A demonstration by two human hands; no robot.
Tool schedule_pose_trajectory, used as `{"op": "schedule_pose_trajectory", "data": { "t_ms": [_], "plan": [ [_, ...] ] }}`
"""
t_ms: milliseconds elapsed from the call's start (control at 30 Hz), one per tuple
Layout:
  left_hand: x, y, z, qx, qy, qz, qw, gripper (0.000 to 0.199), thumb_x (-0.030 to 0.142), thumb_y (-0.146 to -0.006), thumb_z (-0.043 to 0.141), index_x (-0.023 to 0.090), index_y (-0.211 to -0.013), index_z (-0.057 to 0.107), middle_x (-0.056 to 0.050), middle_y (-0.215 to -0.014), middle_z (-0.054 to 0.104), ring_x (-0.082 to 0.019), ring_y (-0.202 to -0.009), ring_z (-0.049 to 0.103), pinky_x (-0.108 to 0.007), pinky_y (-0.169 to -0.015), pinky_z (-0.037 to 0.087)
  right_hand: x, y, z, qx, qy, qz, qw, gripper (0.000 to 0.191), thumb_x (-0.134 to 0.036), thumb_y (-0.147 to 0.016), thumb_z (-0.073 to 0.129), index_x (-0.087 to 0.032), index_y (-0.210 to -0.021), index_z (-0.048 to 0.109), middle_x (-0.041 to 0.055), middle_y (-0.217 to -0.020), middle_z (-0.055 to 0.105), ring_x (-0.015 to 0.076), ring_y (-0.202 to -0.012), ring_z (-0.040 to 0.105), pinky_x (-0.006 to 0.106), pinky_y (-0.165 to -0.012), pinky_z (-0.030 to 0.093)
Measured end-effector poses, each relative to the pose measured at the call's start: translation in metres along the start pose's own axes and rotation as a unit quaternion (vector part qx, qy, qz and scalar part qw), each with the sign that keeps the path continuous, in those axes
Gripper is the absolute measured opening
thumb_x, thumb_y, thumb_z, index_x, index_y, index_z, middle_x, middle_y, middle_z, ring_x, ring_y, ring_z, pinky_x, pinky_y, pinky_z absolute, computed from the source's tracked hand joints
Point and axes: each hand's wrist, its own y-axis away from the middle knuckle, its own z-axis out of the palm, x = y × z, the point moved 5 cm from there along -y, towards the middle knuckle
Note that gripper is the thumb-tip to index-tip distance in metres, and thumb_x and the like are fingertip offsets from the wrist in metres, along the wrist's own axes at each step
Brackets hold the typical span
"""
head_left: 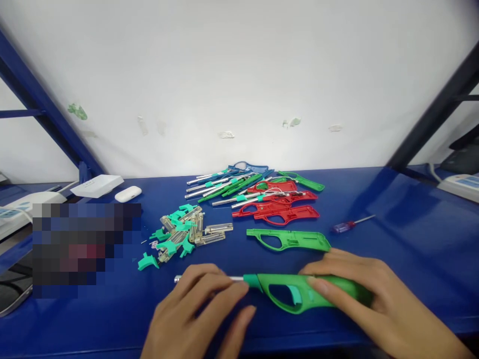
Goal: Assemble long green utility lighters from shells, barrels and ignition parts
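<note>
A green utility lighter (305,299) lies sideways between my hands near the front of the table, its metal tube pointing left. My left hand (200,311) has its fingers curled over the tube, with the fingertips by the teal collar and the thumb a little apart below. Around the handle's right end, my right hand (359,286) is closed, thumb along the near side. A teal trigger (295,295) shows inside the finger opening. Just behind lies a loose green handle half (299,240), its ribbed inside facing up. My right hand hides the lighter's butt end.
Clear fuel tanks (215,238) and teal triggers (148,261) form a heap at left. Behind are red handle halves (288,215), blue ones (250,168) and metal tubes (202,188). A screwdriver (344,227) lies at right, a white case (128,194) at left. A white wall (239,75) closes the back.
</note>
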Motion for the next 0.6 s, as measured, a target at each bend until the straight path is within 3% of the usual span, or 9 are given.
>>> {"op": "schedule_pose_trajectory", "data": {
  "t_ms": [100, 167, 300, 433, 600],
  "plan": [
    [0.002, 0.002, 0.016, -0.068, -0.081, 0.102, 0.989, 0.048, 0.02, -0.096, 0.079, 0.032, -0.142, 0.077, -0.008, -0.131, 0.082, -0.032, -0.122, 0.074, -0.038, -0.107, 0.059, -0.005, -0.006, 0.007, -0.051, 0.023, -0.031, 0.998, 0.036, -0.06, -0.107, 0.059, -0.037, -0.107, 0.086, 0.0043, -0.115, 0.081, 0.0281, -0.109, 0.075, 0.041, -0.099, 0.058],
    [-0.004, 0.002, 0.023, -0.103, -0.107, 0.098, 0.984, 0.048, 0.019, -0.101, 0.072, 0.027, -0.148, 0.072, -0.011, -0.138, 0.079, -0.034, -0.128, 0.071, -0.04, -0.109, 0.059, -0.005, -0.006, 0.009, -0.053, 0.022, -0.034, 0.998, 0.034, -0.059, -0.108, 0.06, -0.037, -0.105, 0.086, 0.0038, -0.116, 0.079, 0.0267, -0.109, 0.074, 0.039, -0.098, 0.057],
    [-0.007, 0.002, 0.024, -0.119, -0.076, 0.094, 0.986, 0.03, 0.02, -0.106, 0.064, 0.026, -0.132, 0.079, -0.009, -0.118, 0.084, -0.028, -0.107, 0.077, -0.035, -0.094, 0.062, 0.009, -0.005, -0.005, 0.047, 0.001, -0.014, 0.999, 0.039, -0.061, -0.107, 0.058, -0.035, -0.1, 0.086, 0.0036, -0.112, 0.082, 0.0277, -0.107, 0.075, 0.04, -0.098, 0.057],
    [-0.01, 0.002, 0.024, -0.128, -0.05, 0.076, 0.988, 0.037, 0.012, -0.104, 0.061, 0.029, -0.132, 0.079, -0.008, -0.115, 0.083, -0.025, -0.096, 0.076, -0.032, -0.085, 0.062, 0.036, -0.004, -0.028, 0.173, 0.022, 0.041, 0.984, 0.042, -0.065, -0.104, 0.06, -0.032, -0.096, 0.084, 0.0038, -0.108, 0.084, 0.0309, -0.109, 0.076, 0.039, -0.092, 0.06],
    [-0.012, 0.004, 0.024, -0.125, -0.039, 0.077, 0.988, 0.041, 0.008, -0.102, 0.062, 0.03, -0.133, 0.077, -0.007, -0.112, 0.082, -0.023, -0.092, 0.075, -0.03, -0.082, 0.062, 0.047, -0.006, -0.032, 0.178, 0.034, 0.055, 0.982, 0.042, -0.065, -0.102, 0.062, -0.031, -0.096, 0.085, 0.003, -0.108, 0.086, 0.0313, -0.107, 0.078, 0.041, -0.096, 0.061]
  ]
}}
